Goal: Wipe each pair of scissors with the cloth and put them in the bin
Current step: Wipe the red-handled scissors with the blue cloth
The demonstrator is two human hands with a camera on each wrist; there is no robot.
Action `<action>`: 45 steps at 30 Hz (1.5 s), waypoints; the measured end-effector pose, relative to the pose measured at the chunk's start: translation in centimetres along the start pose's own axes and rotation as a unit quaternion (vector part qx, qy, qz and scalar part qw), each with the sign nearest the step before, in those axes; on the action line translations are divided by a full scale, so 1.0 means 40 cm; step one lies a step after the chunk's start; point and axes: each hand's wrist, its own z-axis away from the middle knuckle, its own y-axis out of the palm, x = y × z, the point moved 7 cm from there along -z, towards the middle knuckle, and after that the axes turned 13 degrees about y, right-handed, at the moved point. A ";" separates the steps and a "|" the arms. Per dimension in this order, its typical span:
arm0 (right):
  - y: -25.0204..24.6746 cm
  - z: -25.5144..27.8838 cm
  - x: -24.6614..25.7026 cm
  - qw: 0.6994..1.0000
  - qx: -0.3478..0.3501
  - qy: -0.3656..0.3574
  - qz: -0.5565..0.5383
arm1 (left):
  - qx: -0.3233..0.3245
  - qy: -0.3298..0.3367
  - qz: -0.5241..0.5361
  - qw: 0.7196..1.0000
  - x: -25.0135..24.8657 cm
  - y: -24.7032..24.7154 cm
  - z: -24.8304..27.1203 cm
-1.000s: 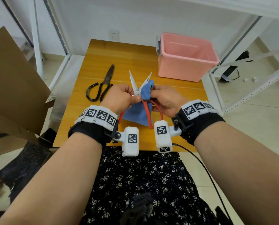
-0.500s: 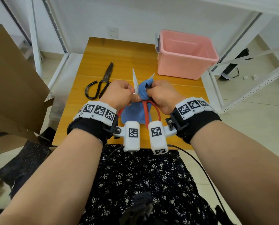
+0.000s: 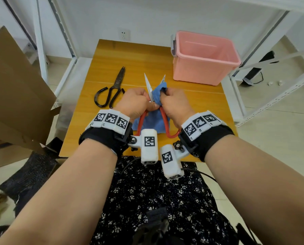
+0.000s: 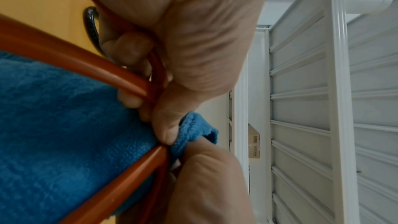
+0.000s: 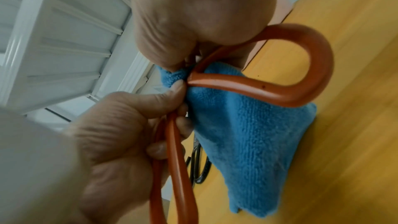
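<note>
**Wiping the Red-Handled Scissors: Blade Pass in Progress**

Supporting all items is the desk, used here as the landmark. The pink bin stands at the desk's far right corner; nothing is visible inside it, so in all likelihood no pair has been deposited yet. Its position past the hands probably allows a short forward reach for the drop.

The blue cloth is held above the desk's middle, its loose end hanging toward the near edge. The right hand has its fingers clenched round the bunched cloth, pressing it onto the right blade, whose tip alone shows above the cloth.

The red-handled scissors are held above the desk's middle, blades spread and pointing away from the person, presumably so each blade can be wiped singly and safely. The left hand steadies them, fingers curled round the left handle just below the pivot.

The black scissors lie flat on the desk's left side, untouched and awaiting wiping.
</note>
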 end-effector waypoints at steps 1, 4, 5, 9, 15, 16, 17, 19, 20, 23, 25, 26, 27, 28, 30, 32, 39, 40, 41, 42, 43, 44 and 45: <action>-0.001 0.002 0.001 1.000 -0.001 -0.002 -0.002 | 0.001 0.002 -0.001 1.000 -0.004 -0.002 -0.001; -0.003 -0.005 0.004 1.000 0.013 0.003 0.015 | 0.005 0.010 -0.004 1.000 -0.012 -0.008 0.003; -0.002 -0.007 0.007 0.999 0.029 0.007 0.025 | 0.005 0.012 -0.004 1.000 -0.013 -0.010 0.007; 0.021 -0.001 0.013 0.989 0.123 0.039 0.071 | 0.003 0.015 -0.007 1.000 -0.017 -0.020 0.015; 0.008 0.016 0.011 0.984 0.177 0.035 -0.003 | 0.041 -0.006 0.014 0.999 -0.023 -0.030 0.015; 0.005 0.019 0.011 0.982 0.186 0.029 -0.010 | 0.050 -0.006 0.013 0.999 -0.020 -0.032 0.014; 0.002 0.023 0.012 0.981 0.194 0.022 -0.015 | 0.055 -0.009 0.019 0.998 -0.016 -0.034 0.014; -0.004 0.035 0.018 0.975 0.218 0.012 -0.030 | 0.057 -0.017 0.044 0.997 -0.008 -0.041 0.014; -0.005 0.042 0.020 0.972 0.232 0.009 -0.033 | 0.055 -0.020 0.054 0.997 -0.005 -0.044 0.013; -0.007 0.047 0.026 0.963 0.267 0.014 -0.045 | 0.050 -0.005 0.045 0.998 -0.009 -0.054 0.007; -0.011 0.044 0.025 0.956 0.280 0.027 -0.079 | 0.047 0.013 0.034 0.998 -0.021 -0.059 0.004; -0.014 0.040 0.022 0.953 0.285 0.036 -0.098 | 0.044 0.024 0.036 0.998 -0.028 -0.063 0.002; -0.017 0.037 0.016 0.949 0.290 0.047 -0.116 | 0.039 0.036 0.041 0.998 -0.035 -0.066 0.001; -0.019 0.037 0.011 0.944 0.297 0.055 -0.132 | 0.033 0.046 0.043 0.997 -0.042 -0.069 -0.001; -0.021 0.039 0.003 0.937 0.308 0.065 -0.153 | 0.023 0.063 0.036 0.997 -0.050 -0.072 -0.003; -0.024 0.036 0.000 0.934 0.307 0.067 -0.168 | 0.014 0.070 0.037 0.997 -0.049 -0.071 -0.004; -0.023 0.024 0.018 0.972 0.208 0.038 -0.098 | 0.015 0.064 0.047 0.997 -0.045 -0.056 -0.007; -0.022 0.020 0.023 0.979 0.185 0.023 -0.084 | 0.020 0.064 0.040 0.997 -0.045 -0.052 -0.007; -0.020 0.018 0.028 0.983 0.169 0.011 -0.070 | 0.025 0.063 0.033 0.997 -0.045 -0.050 -0.007; -0.017 0.013 0.029 0.985 0.160 0.005 -0.059 | 0.029 0.061 0.028 0.997 -0.043 -0.049 -0.007; -0.016 0.012 0.030 0.986 0.158 0.004 -0.052 | 0.035 0.057 0.026 0.997 -0.042 -0.049 -0.006; -0.015 0.010 0.029 0.985 0.162 0.006 -0.050 | 0.038 0.054 0.026 0.997 -0.042 -0.051 -0.006; -0.013 0.009 0.027 0.984 0.169 0.008 -0.050 | 0.038 0.052 0.026 0.998 -0.041 -0.053 -0.006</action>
